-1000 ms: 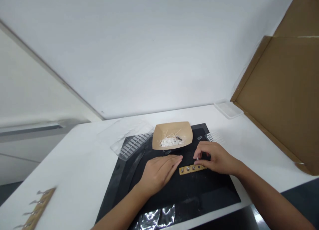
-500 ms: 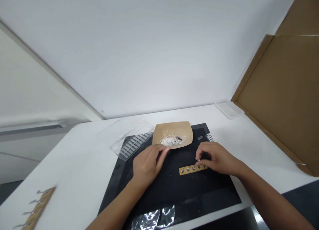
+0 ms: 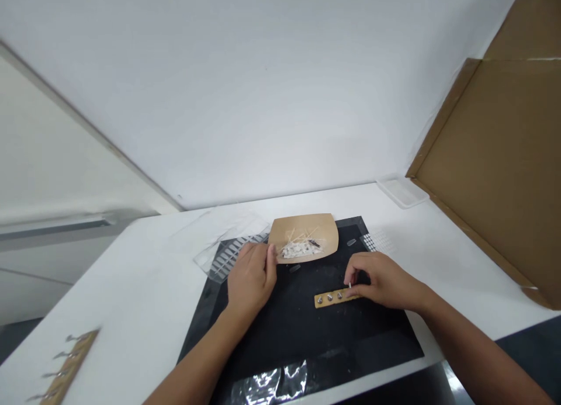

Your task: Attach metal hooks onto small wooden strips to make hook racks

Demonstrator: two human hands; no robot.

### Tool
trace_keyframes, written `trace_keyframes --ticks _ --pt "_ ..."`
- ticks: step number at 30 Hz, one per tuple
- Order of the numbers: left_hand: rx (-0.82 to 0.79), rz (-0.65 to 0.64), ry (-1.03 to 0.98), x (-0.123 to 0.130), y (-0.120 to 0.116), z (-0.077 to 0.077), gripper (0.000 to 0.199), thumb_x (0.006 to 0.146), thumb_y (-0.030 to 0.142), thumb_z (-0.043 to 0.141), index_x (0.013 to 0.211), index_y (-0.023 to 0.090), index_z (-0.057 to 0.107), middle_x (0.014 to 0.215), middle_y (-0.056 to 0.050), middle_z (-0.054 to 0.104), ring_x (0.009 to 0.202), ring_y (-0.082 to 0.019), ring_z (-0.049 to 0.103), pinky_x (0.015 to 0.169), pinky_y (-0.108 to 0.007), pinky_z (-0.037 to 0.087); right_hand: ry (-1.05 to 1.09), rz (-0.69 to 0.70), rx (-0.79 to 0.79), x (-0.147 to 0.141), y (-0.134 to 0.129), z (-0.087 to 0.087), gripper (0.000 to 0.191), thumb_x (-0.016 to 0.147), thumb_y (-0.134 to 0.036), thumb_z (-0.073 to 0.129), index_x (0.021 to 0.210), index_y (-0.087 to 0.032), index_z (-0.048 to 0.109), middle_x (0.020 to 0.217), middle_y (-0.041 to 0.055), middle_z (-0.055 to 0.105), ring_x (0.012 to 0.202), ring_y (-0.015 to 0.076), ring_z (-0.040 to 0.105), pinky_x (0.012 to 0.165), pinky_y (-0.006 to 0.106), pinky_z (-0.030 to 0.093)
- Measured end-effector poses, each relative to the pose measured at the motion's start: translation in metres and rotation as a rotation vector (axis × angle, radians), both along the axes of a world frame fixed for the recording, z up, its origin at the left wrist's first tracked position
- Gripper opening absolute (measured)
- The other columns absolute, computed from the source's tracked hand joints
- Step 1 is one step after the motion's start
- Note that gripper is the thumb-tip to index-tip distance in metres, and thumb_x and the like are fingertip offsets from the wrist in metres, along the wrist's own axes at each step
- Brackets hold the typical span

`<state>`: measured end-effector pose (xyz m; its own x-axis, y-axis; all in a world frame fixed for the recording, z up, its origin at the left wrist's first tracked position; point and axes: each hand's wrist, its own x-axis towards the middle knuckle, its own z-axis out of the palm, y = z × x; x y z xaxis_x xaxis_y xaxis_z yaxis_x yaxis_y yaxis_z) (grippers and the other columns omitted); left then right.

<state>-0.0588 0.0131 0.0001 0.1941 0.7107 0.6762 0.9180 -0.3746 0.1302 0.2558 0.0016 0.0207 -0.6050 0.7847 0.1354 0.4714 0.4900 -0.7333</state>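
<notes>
Left hand at tray edge, right hand at strip, mat between.

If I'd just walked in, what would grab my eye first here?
Probably the tan paper tray of white bits and thin sticks, at the back of the black mat. Next, the right hand at a small wooden strip with metal pegs, and the big brown cardboard standing at right.

The tray lies behind the strip on the mat.
</notes>
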Motion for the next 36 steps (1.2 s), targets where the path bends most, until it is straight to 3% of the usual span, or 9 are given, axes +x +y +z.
trace_keyframes --ticks 10,21,28,36 --pt "-0.059 0.011 -0.094 0.001 -0.001 -0.002 0.02 0.107 0.025 0.043 0.089 0.023 0.051 0.083 -0.006 0.059 0.084 -0.027 0.057 0.072 -0.04 0.043 -0.027 0.028 0.057 0.002 -0.002 -0.001 0.024 0.083 0.001 0.072 0.087 -0.022 0.068 0.092 -0.0004 0.072 0.087 0.0179 0.068 0.079 0.03 0.051" --pt "-0.012 -0.075 -0.1 0.0 0.004 -0.006 0.009 0.105 0.025 0.057 0.097 0.02 0.058 0.092 -0.007 0.064 0.092 -0.027 0.06 0.087 -0.043 0.048 -0.004 0.0 0.03 0.002 -0.001 -0.002 0.019 0.084 -0.006 0.081 0.082 -0.022 0.07 0.093 0.0004 0.069 0.087 0.0179 0.067 0.078 0.03 0.052" --pt "-0.008 -0.149 -0.111 0.001 0.004 -0.011 0.01 0.103 0.023 0.06 0.094 0.019 0.062 0.091 -0.007 0.064 0.088 -0.024 0.061 0.083 -0.038 0.051 -0.07 0.019 -0.004 0.0 -0.002 0.001 0.016 0.085 -0.011 0.084 0.082 -0.022 0.073 0.087 -0.002 0.073 0.085 0.017 0.068 0.079 0.029 0.05" --pt "0.023 -0.145 -0.078 0.001 0.004 -0.011 0.009 0.104 0.022 0.061 0.098 0.018 0.066 0.093 -0.007 0.066 0.088 -0.024 0.063 0.083 -0.039 0.051 -0.159 0.013 -0.028 -0.003 -0.005 0.001 0.015 0.084 -0.011 0.085 0.084 -0.022 0.075 0.089 -0.0025 0.074 0.088 0.0165 0.067 0.079 0.028 0.048"
